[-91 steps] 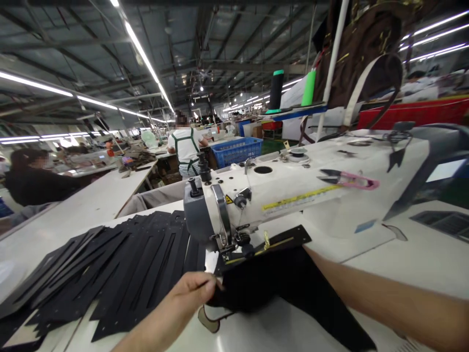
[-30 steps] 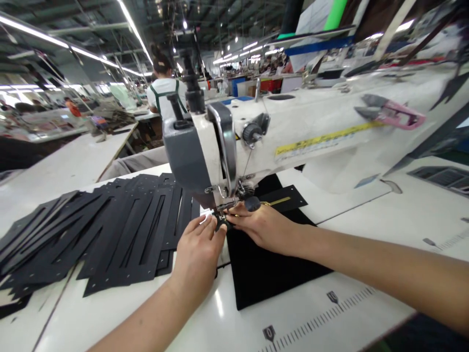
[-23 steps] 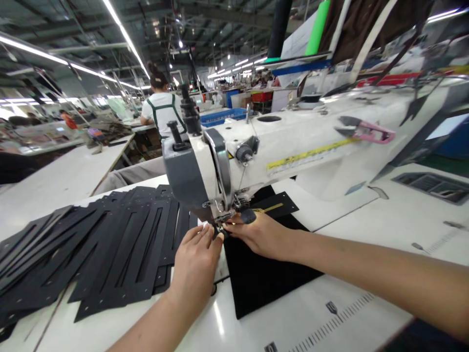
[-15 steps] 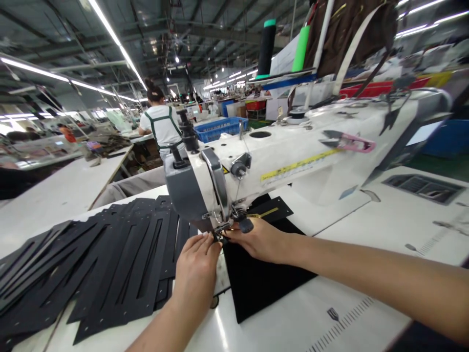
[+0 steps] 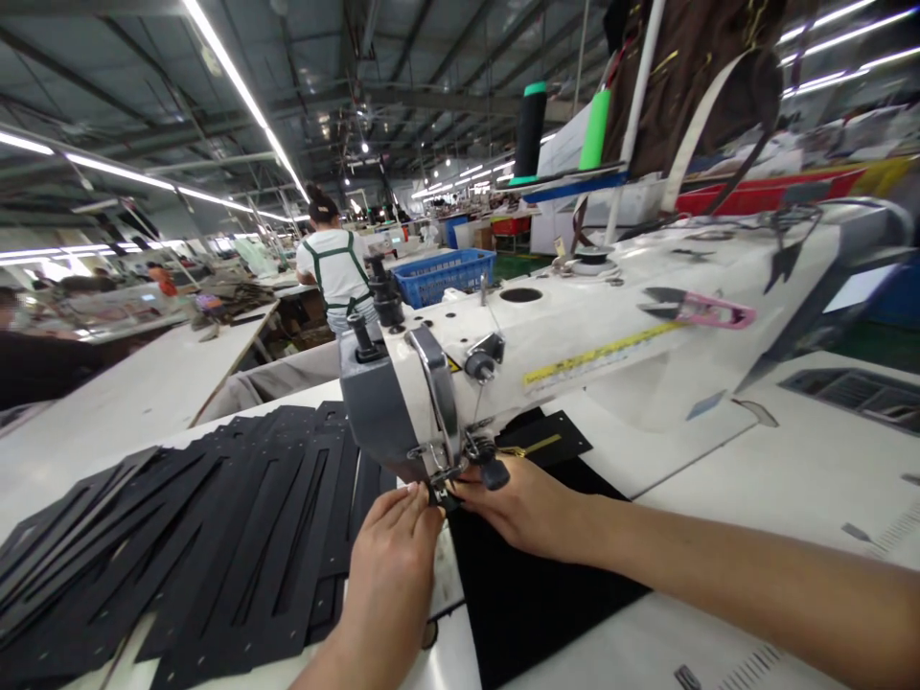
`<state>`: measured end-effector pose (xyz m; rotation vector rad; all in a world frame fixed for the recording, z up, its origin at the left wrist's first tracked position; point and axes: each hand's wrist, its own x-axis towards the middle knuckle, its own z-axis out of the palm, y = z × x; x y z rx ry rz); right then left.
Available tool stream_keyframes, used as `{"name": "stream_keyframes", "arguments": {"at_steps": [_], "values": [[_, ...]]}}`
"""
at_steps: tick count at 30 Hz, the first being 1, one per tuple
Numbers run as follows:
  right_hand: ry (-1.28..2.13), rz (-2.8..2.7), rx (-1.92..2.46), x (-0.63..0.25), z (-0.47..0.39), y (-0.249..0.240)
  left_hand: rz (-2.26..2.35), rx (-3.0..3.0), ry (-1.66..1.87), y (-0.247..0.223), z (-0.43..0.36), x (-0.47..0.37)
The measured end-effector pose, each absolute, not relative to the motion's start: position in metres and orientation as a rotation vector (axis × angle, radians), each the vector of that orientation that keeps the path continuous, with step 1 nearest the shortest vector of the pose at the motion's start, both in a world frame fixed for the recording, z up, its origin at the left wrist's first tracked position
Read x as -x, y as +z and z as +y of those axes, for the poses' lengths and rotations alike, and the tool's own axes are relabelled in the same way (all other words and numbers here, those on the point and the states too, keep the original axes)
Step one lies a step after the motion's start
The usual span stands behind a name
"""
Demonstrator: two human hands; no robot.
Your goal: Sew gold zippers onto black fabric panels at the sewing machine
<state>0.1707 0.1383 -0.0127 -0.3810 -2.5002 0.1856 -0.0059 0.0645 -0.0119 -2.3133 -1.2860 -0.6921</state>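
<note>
A white sewing machine (image 5: 604,297) with a dark grey head cover stands on a white table. Under its needle area lies a black fabric piece (image 5: 532,585), with a dark strip and a gold zipper (image 5: 540,445) behind. My left hand (image 5: 399,546) is closed at the left of the presser foot, its fingertips pinching the edge of the black piece. On the right, my right hand (image 5: 524,503) rests on the black piece beside the foot, fingers together and partly hidden behind the machine's parts.
Black slotted panels (image 5: 244,517) are spread in an overlapping pile on the left. Pink-handled snips (image 5: 701,307) lie on the machine arm. Behind are a blue crate (image 5: 449,273), thread cones (image 5: 530,134) and a person in a white shirt (image 5: 336,264).
The camera view has shifted, so the machine, both hands and the black piece appear lower and slightly further right. Both hands keep nearly the same place at the presser foot.
</note>
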Motion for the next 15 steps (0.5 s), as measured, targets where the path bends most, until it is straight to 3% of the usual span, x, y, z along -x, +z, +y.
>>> {"name": "stream_keyframes", "arguments": {"at_steps": [10, 13, 15], "values": [[0.24, -2.426, 0.482, -0.168, 0.134, -0.019, -1.419, 2.354, -0.814, -0.012, 0.062, 0.007], [0.152, -2.464, 0.677, -0.173, 0.126, -0.02, -1.755, 2.407, -1.104, -0.005, 0.051, 0.011], [0.112, -2.488, 0.765, -0.181, 0.114, -0.021, -2.14, 2.423, -1.479, 0.003, 0.039, 0.011]]}}
